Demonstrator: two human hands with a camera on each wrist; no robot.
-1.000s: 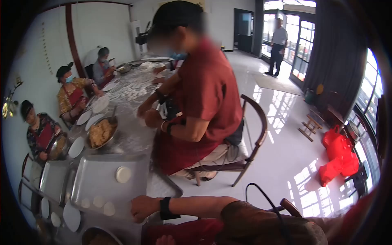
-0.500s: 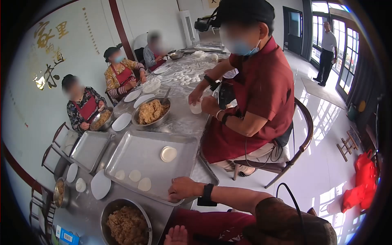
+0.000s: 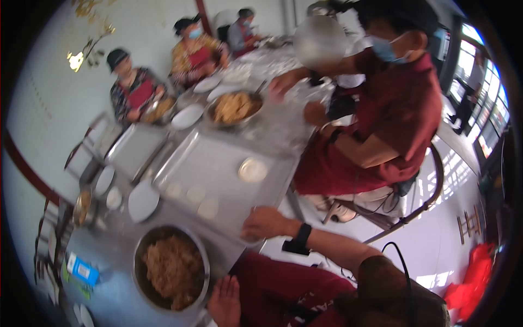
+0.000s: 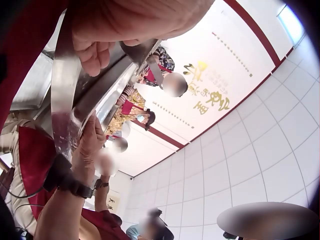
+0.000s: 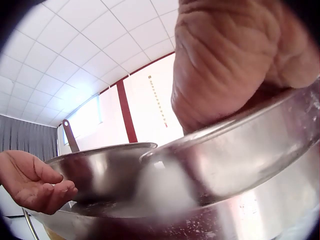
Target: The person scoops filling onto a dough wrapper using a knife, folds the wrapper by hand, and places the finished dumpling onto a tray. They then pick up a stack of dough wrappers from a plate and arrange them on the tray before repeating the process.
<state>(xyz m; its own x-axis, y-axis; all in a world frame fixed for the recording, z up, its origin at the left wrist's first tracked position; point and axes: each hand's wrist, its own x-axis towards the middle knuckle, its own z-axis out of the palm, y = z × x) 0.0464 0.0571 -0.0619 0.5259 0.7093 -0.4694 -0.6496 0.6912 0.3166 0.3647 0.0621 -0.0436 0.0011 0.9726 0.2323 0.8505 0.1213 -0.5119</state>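
Observation:
My right hand [image 3: 267,223], with a black band at its wrist, rests at the near edge of a metal tray [image 3: 218,158] holding several pale dough discs [image 3: 253,170]. The left wrist view shows this hand [image 4: 89,140] from the side, fingers touching the rim. Palm up, my left hand [image 3: 224,300] lies beside a steel bowl of brown filling [image 3: 173,272], fingers loosely extended and holding nothing. It is the hand at the left [image 5: 35,185] in the right wrist view, where my right palm [image 5: 225,65] hangs over a steel rim.
A person in a red apron [image 3: 376,131] sits beyond my right arm. Another bowl of filling [image 3: 234,108] stands past the tray. White dishes [image 3: 144,200], a second tray [image 3: 136,150] and a blue-white box [image 3: 83,268] are on the table; several people work across it.
The head view has swung, so the tray and near bowl sit farther right or higher. The neighbour's hands have parted, one reaching over the table. My hands keep about the same places and poses.

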